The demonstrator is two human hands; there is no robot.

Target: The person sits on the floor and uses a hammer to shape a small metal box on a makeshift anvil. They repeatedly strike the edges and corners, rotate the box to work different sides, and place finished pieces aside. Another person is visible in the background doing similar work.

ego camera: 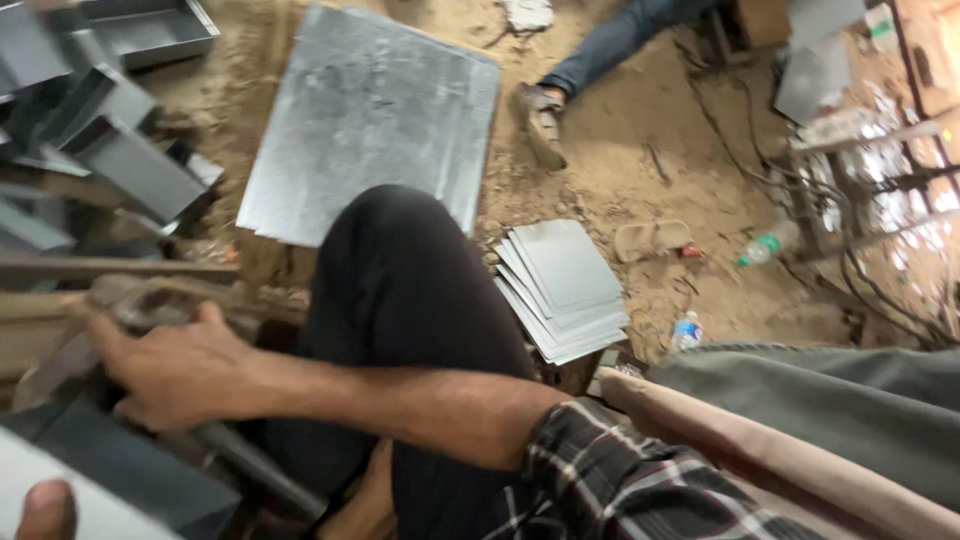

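— Head view: what's my right hand (175,375) doing?

— Reaching across my raised knee (400,290), fingers spread flat on a grey metal piece (120,465), steadying it. Left hand (45,508): only a fingertip on a pale sheet (75,505); grip unclear.

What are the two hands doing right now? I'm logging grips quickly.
Right hand: reaches across the body, fingers spread over a blurred bar; grip cannot be told.
Left hand: only a thumb shows, on a grey metal sheet; state unclear.
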